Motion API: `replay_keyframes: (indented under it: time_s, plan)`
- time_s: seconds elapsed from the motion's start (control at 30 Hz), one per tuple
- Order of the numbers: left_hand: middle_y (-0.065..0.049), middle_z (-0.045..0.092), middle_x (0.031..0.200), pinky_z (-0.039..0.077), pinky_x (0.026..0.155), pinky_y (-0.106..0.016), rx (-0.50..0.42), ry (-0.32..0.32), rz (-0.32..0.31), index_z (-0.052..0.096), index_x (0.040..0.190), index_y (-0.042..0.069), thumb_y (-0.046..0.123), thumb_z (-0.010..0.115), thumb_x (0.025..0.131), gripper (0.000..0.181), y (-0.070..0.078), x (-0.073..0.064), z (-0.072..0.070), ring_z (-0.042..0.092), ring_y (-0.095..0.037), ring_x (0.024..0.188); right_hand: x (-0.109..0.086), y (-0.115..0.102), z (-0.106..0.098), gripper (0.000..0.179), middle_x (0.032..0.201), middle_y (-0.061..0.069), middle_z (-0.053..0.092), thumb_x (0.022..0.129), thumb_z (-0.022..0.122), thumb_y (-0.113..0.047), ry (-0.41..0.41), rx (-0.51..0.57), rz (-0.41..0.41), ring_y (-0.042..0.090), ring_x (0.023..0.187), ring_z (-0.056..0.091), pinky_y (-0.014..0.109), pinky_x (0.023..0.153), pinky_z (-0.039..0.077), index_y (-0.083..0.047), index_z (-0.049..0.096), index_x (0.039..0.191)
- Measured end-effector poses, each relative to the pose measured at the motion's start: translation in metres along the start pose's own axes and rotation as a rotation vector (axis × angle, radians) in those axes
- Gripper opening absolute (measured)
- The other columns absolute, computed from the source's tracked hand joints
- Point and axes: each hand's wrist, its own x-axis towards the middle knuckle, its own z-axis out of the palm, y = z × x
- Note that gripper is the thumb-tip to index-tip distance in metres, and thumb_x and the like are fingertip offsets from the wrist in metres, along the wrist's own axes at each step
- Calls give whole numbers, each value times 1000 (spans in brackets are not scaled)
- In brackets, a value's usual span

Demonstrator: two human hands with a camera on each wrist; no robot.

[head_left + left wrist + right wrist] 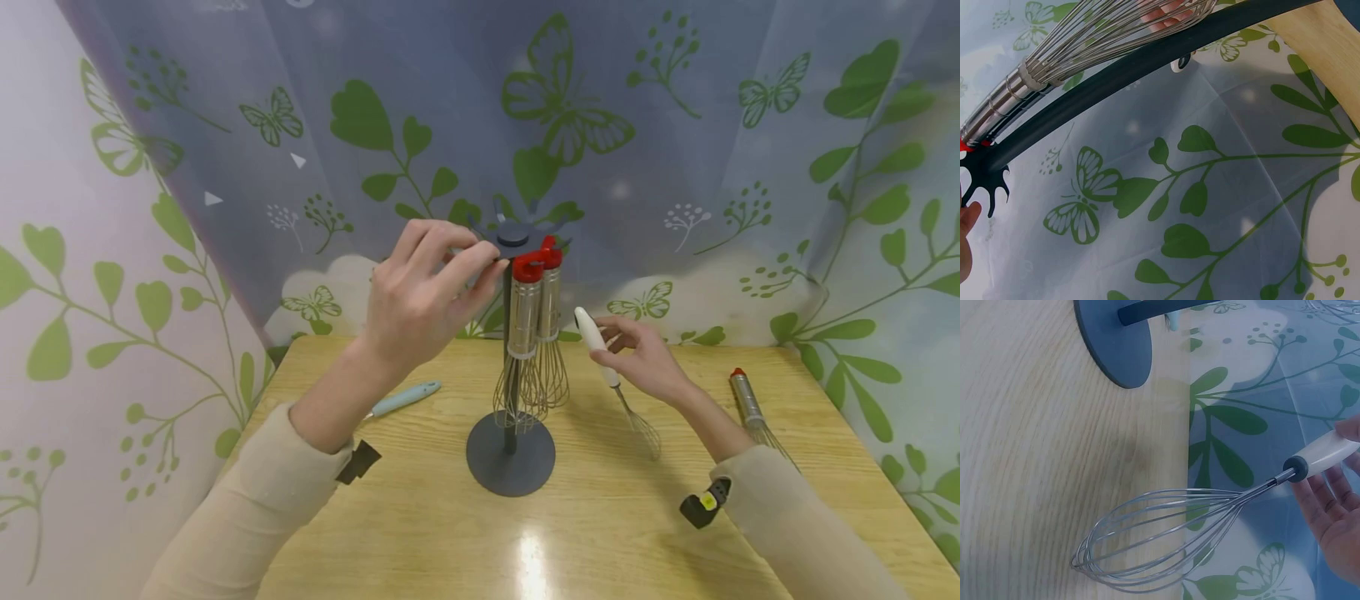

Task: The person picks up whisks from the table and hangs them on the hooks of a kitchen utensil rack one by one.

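Observation:
A dark utensil stand point(512, 478) with a ring of hooks on top stands mid-table. My left hand point(427, 292) is raised at its top, thumb and fingertips pinching one of the hooks point(991, 187). Two metal-handled whisks with red ends, a nearer whisk point(524, 321) and one behind it point(551, 304), hang from the hooks, wires down. To the right of the stand, my right hand point(641, 354) grips a whisk by its white handle point(591, 333). Its wire loops point(1147, 540) point down toward the table and slant right in the head view.
Another red-ended whisk point(746, 400) lies on the wooden table point(420, 533) at the right, partly behind my right forearm. On the left lies a utensil with a light blue handle point(405, 398), its other end hidden by my left arm. A patterned curtain point(450, 100) hangs behind the table.

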Motion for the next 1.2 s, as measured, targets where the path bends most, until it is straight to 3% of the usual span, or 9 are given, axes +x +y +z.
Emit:
replay_keyframes:
  time_s: [0.4, 0.63, 0.83, 1.2]
  plan:
    - [-9, 69, 89, 58, 61, -34, 1, 8, -4, 76, 93, 6, 7, 83, 88, 8, 0, 0, 0, 61, -27, 83, 0, -12, 4, 53, 123, 23, 67, 99, 73, -12, 68, 50, -25, 5, 94, 66, 24, 75, 59, -2, 57, 148]
    - [-9, 69, 89, 57, 58, -33, 4, 10, -5, 76, 93, 6, 7, 83, 88, 9, 1, 0, 0, 61, -27, 82, 1, -17, 10, 47, 117, 19, 67, 97, 74, -6, 139, 106, -93, -1, 90, 65, 25, 71, 61, 0, 62, 142]
    - [-9, 69, 89, 58, 58, -33, 5, 7, -4, 76, 93, 6, 7, 83, 87, 9, 1, 0, 0, 61, -27, 82, 1, -21, 13, 45, 112, 5, 68, 95, 74, -1, 184, 137, -149, -1, 90, 66, 22, 72, 58, 2, 63, 139]
    - [-9, 69, 88, 58, 59, -33, 0, -9, -3, 76, 92, 5, 8, 83, 89, 8, 1, 1, -1, 61, -27, 83, 2, -28, 15, 45, 108, -21, 65, 94, 74, 2, 230, 188, -179, -3, 88, 67, 20, 72, 57, 4, 63, 138]
